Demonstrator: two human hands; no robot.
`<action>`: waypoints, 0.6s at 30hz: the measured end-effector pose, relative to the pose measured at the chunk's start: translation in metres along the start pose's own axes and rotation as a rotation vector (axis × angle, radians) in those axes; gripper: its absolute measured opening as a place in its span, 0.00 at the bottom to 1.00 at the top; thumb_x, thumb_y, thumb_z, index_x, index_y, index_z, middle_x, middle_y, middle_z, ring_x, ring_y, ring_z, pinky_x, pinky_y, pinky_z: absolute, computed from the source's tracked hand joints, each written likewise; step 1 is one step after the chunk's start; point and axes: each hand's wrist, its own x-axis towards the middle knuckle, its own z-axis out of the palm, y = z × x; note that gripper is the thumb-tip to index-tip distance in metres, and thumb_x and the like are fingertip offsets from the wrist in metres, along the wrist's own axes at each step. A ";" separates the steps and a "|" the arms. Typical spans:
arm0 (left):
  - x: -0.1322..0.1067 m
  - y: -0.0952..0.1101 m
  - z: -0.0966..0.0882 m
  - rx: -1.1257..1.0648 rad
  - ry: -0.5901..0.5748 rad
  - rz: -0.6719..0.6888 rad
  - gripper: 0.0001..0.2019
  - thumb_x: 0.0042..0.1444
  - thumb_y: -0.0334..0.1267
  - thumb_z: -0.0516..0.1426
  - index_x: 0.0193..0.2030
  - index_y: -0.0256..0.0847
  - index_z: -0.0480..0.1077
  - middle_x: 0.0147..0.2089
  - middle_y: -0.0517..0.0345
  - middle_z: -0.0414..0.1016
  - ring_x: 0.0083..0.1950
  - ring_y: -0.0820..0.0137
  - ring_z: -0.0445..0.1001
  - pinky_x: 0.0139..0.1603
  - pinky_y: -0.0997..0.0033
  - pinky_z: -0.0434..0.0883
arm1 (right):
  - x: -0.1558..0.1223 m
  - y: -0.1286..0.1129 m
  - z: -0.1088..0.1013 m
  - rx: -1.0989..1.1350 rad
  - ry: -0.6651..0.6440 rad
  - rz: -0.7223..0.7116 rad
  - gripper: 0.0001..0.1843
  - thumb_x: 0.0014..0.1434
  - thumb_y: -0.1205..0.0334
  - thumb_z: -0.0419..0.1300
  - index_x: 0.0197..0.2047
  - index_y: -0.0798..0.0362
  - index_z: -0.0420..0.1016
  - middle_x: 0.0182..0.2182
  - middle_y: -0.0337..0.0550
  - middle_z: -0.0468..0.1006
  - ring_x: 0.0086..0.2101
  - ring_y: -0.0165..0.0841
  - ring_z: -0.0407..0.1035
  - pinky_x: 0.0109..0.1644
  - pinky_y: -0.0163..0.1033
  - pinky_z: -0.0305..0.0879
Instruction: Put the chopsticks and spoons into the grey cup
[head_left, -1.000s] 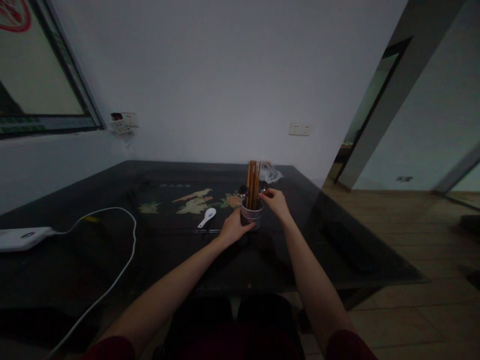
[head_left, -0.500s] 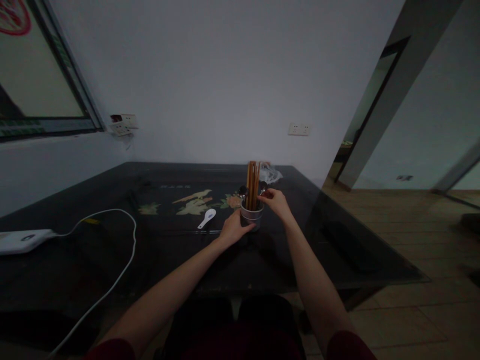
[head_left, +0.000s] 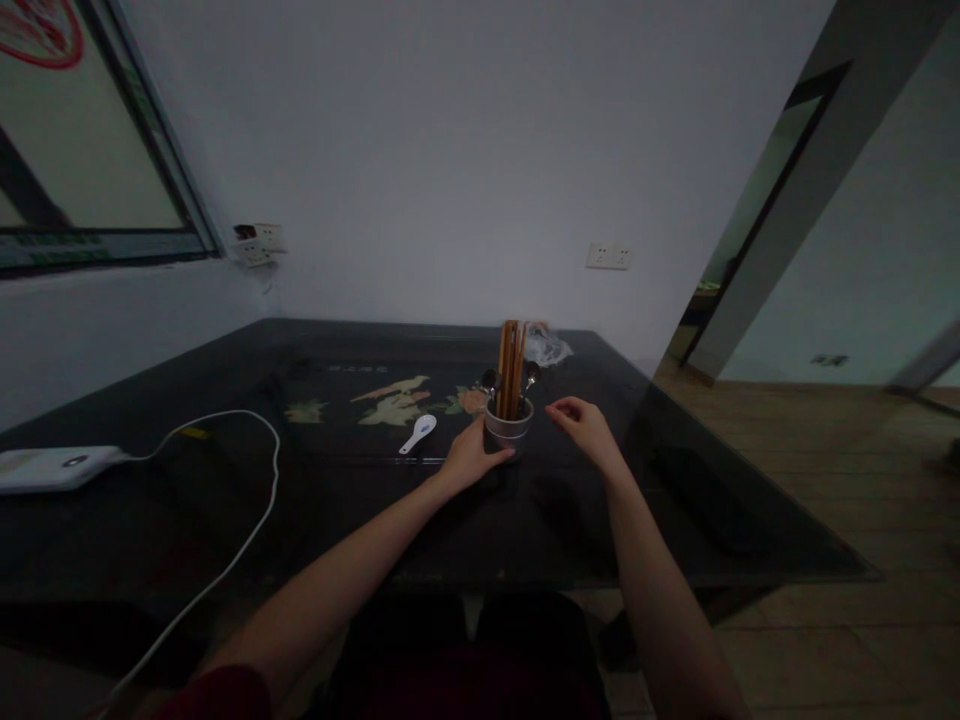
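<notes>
My left hand (head_left: 471,455) is wrapped round the left side of a grey ringed cup (head_left: 508,430), its thumb across the front. Wooden chopsticks (head_left: 511,365) stand upright in the cup. Two metal spoons lean in it, bowls up: a left spoon (head_left: 490,380) and a right spoon (head_left: 532,374). To the right of the cup, apart from it, my right hand (head_left: 586,425) hovers above the table with loosely bent fingers and nothing visible in them. A white soup spoon (head_left: 420,432) lies on the table to the left of my left hand.
The dark glossy table (head_left: 337,540) has a printed bird-and-flower pattern. Behind the cup lies a crumpled clear plastic bag (head_left: 546,346). At left a white power bank (head_left: 60,470) trails a white cable (head_left: 276,470). A dark flat object (head_left: 709,500) lies at right.
My right hand has let go of the right metal spoon and moved right, away from the cup. That spoon stays in the cup. My left hand keeps its hold; the view has shifted slightly.
</notes>
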 end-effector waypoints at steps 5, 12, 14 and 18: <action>-0.001 0.001 -0.005 -0.056 -0.009 0.049 0.35 0.43 0.44 0.65 0.58 0.38 0.60 0.58 0.45 0.68 0.58 0.57 0.67 0.58 0.59 0.63 | -0.002 0.008 0.011 -0.015 -0.026 0.001 0.15 0.52 0.51 0.58 0.33 0.55 0.74 0.26 0.44 0.77 0.27 0.33 0.70 0.31 0.36 0.62; 0.007 -0.009 -0.029 -0.014 -0.069 0.104 0.46 0.38 0.36 0.66 0.66 0.40 0.52 0.59 0.45 0.66 0.58 0.57 0.66 0.59 0.56 0.62 | -0.005 0.003 0.013 -0.137 -0.050 0.029 0.12 0.54 0.54 0.57 0.32 0.53 0.75 0.28 0.44 0.78 0.29 0.33 0.71 0.32 0.35 0.61; 0.010 -0.012 -0.038 0.050 -0.116 0.101 0.50 0.37 0.35 0.67 0.67 0.40 0.49 0.60 0.44 0.65 0.57 0.56 0.67 0.57 0.56 0.64 | -0.005 0.002 0.014 -0.172 -0.063 0.040 0.11 0.54 0.55 0.57 0.33 0.53 0.75 0.28 0.43 0.78 0.29 0.33 0.71 0.32 0.35 0.60; 0.015 -0.014 -0.058 0.169 -0.186 0.031 0.45 0.38 0.36 0.66 0.65 0.39 0.55 0.57 0.44 0.68 0.52 0.57 0.71 0.53 0.59 0.67 | -0.006 0.003 0.018 -0.229 -0.116 0.058 0.08 0.54 0.59 0.58 0.34 0.53 0.76 0.28 0.42 0.78 0.29 0.33 0.70 0.31 0.34 0.60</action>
